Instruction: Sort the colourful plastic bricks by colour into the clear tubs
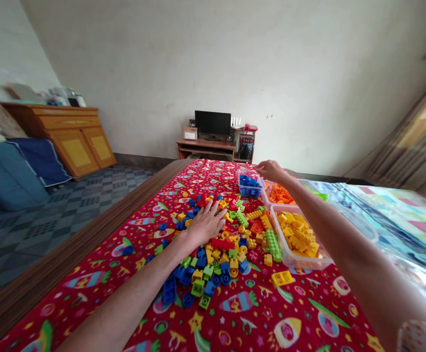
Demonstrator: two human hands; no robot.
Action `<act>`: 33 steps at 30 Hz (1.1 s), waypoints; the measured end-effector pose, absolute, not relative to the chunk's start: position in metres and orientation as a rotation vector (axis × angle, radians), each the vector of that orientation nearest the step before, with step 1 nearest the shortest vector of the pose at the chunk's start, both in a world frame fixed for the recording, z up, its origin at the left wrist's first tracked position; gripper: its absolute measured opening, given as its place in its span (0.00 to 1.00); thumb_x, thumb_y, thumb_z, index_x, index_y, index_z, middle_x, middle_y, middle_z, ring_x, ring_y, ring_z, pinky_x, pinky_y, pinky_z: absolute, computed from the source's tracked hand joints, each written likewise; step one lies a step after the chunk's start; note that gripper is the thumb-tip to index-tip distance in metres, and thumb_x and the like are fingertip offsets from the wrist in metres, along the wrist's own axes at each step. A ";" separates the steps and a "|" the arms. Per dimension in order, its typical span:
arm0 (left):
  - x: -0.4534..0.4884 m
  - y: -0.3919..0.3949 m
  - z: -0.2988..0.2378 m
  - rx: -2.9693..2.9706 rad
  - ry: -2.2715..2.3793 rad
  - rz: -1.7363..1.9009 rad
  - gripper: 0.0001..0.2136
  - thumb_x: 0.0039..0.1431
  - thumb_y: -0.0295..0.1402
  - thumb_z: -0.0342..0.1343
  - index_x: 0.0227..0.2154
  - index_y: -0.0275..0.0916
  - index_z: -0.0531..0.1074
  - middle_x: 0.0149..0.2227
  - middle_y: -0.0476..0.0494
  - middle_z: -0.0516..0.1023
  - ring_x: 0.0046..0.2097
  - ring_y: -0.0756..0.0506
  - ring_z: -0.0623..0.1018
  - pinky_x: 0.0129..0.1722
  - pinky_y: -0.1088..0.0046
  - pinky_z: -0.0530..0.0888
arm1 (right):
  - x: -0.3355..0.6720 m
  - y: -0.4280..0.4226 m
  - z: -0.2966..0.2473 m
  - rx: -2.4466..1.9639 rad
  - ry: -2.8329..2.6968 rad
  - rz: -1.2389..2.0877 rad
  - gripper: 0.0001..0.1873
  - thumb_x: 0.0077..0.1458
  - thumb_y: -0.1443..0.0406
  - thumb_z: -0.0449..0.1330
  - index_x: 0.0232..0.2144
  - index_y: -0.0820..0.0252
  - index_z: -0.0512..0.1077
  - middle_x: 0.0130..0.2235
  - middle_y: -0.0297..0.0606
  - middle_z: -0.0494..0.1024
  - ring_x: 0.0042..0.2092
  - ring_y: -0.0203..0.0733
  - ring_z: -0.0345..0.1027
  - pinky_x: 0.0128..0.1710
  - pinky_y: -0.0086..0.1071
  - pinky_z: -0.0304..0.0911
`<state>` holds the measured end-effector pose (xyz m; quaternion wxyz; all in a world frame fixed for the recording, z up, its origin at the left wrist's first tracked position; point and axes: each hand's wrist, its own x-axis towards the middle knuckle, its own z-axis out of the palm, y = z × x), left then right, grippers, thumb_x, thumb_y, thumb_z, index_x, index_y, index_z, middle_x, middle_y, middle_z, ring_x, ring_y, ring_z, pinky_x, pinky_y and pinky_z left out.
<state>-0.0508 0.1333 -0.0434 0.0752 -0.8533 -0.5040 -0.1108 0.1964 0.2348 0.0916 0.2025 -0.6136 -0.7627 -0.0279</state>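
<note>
The wide-spread left hand (208, 224) could scatter multicoloured plastic bricks (216, 255) by sweeping; whether the right hand (271, 170) grips anything is unclear.

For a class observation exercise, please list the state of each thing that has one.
Left hand, fingers spread
Right hand, grip unclear
Brick pile, loose, mixed colours
Yellow-brick box, open
Blue-brick box, open
Orange-brick box, open
Monitor, screen dark
Cabinet doors, shut

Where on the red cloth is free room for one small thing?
Red cloth shows bare nearest you, between the brick pile and both forearms, and beyond the pile, left of the blue-brick box. Crowded: around the left hand, up to the yellow-brick box.
</note>
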 end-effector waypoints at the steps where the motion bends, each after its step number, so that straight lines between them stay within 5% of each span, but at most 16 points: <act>1: -0.051 0.133 -0.043 -2.562 -1.508 -0.342 0.21 0.65 0.38 0.42 0.59 0.42 0.62 0.63 0.36 0.59 0.65 0.34 0.55 0.59 0.50 0.61 | 0.198 0.226 0.092 -1.695 -2.125 -0.037 0.15 0.56 0.68 0.52 0.40 0.68 0.77 0.30 0.43 0.80 0.32 0.38 0.73 0.36 0.27 0.62; 10: -0.060 0.144 -0.033 -2.866 -1.246 -0.485 0.19 0.61 0.27 0.42 0.53 0.35 0.68 0.58 0.37 0.68 0.64 0.38 0.59 0.63 0.54 0.56 | 0.141 0.090 0.063 -1.049 -2.448 0.154 0.13 0.59 0.66 0.52 0.40 0.64 0.75 0.32 0.40 0.79 0.32 0.36 0.71 0.33 0.27 0.62; 13: -0.075 0.157 -0.021 -2.895 -1.535 -0.919 0.23 0.61 0.28 0.39 0.58 0.33 0.62 0.57 0.34 0.69 0.59 0.42 0.68 0.58 0.62 0.64 | 0.106 0.038 0.037 -0.593 -2.634 0.238 0.17 0.63 0.61 0.50 0.49 0.63 0.69 0.45 0.45 0.76 0.46 0.38 0.70 0.45 0.30 0.64; 17: -0.097 0.169 -0.009 -2.654 -1.756 -1.448 0.25 0.58 0.32 0.42 0.59 0.34 0.59 0.52 0.35 0.75 0.54 0.44 0.74 0.54 0.65 0.70 | 0.071 -0.008 0.002 -0.305 -2.826 -0.069 0.26 0.60 0.52 0.51 0.58 0.55 0.61 0.62 0.49 0.59 0.63 0.48 0.50 0.59 0.46 0.53; 22: -0.114 0.173 -0.002 -2.600 -1.801 -1.488 0.25 0.55 0.32 0.44 0.56 0.35 0.64 0.51 0.36 0.75 0.53 0.42 0.75 0.52 0.64 0.71 | 0.058 -0.011 -0.026 -0.326 -2.838 -0.310 0.21 0.63 0.53 0.44 0.55 0.48 0.63 0.63 0.44 0.58 0.65 0.51 0.45 0.60 0.58 0.46; 33: -0.108 0.163 0.007 -2.547 -1.798 -1.124 0.20 0.56 0.30 0.43 0.48 0.37 0.74 0.49 0.42 0.78 0.50 0.43 0.76 0.52 0.68 0.71 | 0.092 0.043 -0.021 -0.961 -2.704 -0.467 0.14 0.61 0.68 0.48 0.45 0.61 0.70 0.60 0.51 0.60 0.62 0.58 0.50 0.57 0.63 0.48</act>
